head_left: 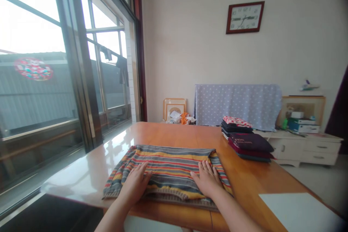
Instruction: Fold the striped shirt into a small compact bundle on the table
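Observation:
A striped knit sweater (pixel 171 169) in grey, yellow and red lies on the wooden table in front of me, its sides folded inward and its ribbed edge toward me. My left hand (pixel 138 179) rests on its left part with the fingers stretched out. On the right part, my right hand (pixel 207 178) lies flat, fingers spread. Both palms press on the cloth, and neither hand grips it.
Two stacks of folded clothes (pixel 251 143) stand on the table (pixel 174 132) at the right. A white sheet (pixel 296 210) lies at the near right corner. Behind are a cloth-covered object (pixel 236 105) and a white cabinet (pixel 317 152); large windows (pixel 40 79) line the left.

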Demonstrator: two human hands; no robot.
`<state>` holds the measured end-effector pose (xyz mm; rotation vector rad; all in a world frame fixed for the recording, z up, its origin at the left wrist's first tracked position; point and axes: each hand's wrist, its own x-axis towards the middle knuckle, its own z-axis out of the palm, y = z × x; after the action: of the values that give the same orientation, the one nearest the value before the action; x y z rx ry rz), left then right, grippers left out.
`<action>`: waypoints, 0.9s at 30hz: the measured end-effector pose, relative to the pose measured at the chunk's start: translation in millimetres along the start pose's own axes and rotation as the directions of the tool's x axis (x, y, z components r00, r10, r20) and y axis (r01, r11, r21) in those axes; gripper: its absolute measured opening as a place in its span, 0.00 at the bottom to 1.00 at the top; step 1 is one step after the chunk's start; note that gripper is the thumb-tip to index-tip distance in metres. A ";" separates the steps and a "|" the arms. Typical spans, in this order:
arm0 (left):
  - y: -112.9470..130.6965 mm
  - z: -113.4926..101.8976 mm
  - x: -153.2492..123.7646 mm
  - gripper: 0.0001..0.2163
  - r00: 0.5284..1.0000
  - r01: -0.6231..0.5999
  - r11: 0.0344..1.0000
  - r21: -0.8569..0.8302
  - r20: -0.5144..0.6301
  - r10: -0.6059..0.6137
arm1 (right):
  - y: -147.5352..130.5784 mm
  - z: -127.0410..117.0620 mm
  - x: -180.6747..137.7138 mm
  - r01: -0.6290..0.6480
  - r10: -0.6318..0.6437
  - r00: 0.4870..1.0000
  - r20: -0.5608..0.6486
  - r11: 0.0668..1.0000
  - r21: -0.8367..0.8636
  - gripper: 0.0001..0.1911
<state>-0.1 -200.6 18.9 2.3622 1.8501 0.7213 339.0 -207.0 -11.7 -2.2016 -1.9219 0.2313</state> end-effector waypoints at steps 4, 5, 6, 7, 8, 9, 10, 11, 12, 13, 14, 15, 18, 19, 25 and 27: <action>-3.5 0.0 -21.3 0.27 0.997 0.010 0.996 0.086 0.069 -0.016 | 0.4 -6.4 -4.9 0.004 -0.004 1.000 0.015 1.000 -0.006 0.45; -4.9 1.2 -23.3 0.26 0.997 0.004 0.995 0.099 0.078 -0.012 | -0.5 -9.4 -7.4 0.006 -0.005 1.000 0.011 1.000 -0.007 0.45; -6.2 2.6 -24.5 0.26 0.997 -0.001 0.994 0.106 0.082 -0.008 | -2.2 -12.8 -10.6 0.003 -0.004 1.000 -0.006 1.000 -0.011 0.44; -7.2 4.0 -25.0 0.25 0.997 -0.006 0.994 0.110 0.082 -0.003 | -4.9 -16.3 -14.7 0.005 -0.006 1.000 -0.030 1.000 -0.013 0.43; -7.9 5.4 -25.1 0.25 0.997 -0.007 0.994 0.111 0.080 -0.001 | -8.5 -19.7 -19.8 0.016 -0.017 0.998 -0.059 1.000 -0.011 0.42; -8.3 6.5 -25.0 0.24 0.997 -0.005 0.994 0.111 0.076 -0.003 | -13.0 -22.6 -25.8 0.040 -0.041 0.995 -0.087 0.999 -0.006 0.41; -8.5 7.5 -24.9 0.24 0.997 -0.002 0.994 0.111 0.073 -0.006 | -18.0 -24.6 -32.8 0.079 -0.078 0.991 -0.108 0.997 0.004 0.40; -8.7 8.1 -24.7 0.24 0.997 0.000 0.994 0.113 0.072 -0.009 | -23.3 -25.5 -40.3 0.129 -0.126 0.985 -0.121 0.991 0.016 0.39; -8.8 8.5 -24.5 0.25 0.997 0.000 0.993 0.117 0.072 -0.009 | -28.4 -25.2 -48.2 0.183 -0.178 0.976 -0.123 0.983 0.029 0.38; -8.8 8.6 -24.4 0.25 0.997 -0.002 0.993 0.122 0.072 -0.006 | -33.0 -23.7 -56.1 0.234 -0.228 0.967 -0.118 0.971 0.040 0.37; -8.9 8.7 -24.3 0.25 0.997 -0.007 0.992 0.128 0.072 -0.003 | -36.8 -21.4 -63.5 0.277 -0.271 0.957 -0.103 0.959 0.051 0.37; -9.0 8.6 -24.3 0.25 0.997 -0.013 0.991 0.132 0.072 0.004 | -39.6 -18.4 -70.1 0.310 -0.305 0.949 -0.081 0.949 0.062 0.36; -9.6 8.1 -24.4 0.25 0.998 -0.038 0.991 0.132 0.059 0.031 | -42.6 -9.5 -83.4 0.348 -0.348 0.937 -0.018 0.933 0.090 0.35; -10.0 7.9 -24.4 0.24 0.998 -0.044 0.991 0.124 0.053 0.037 | -42.3 -7.5 -85.5 0.346 -0.346 0.938 -0.013 0.933 0.100 0.35; -16.8 1.7 -19.5 0.23 0.999 -0.035 0.998 -0.045 0.020 0.036 | -34.3 -6.8 -83.6 0.398 -0.373 0.916 -0.149 0.888 0.231 0.32; -22.8 -5.3 -15.5 0.24 0.999 -0.040 0.994 -0.099 -0.030 0.037 | -29.2 -7.9 -82.0 0.409 -0.349 0.906 -0.239 0.866 0.289 0.29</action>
<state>-25.5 -209.9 11.2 2.3430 1.7397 0.8343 301.7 -284.9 1.9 -1.5372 -1.9941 0.2591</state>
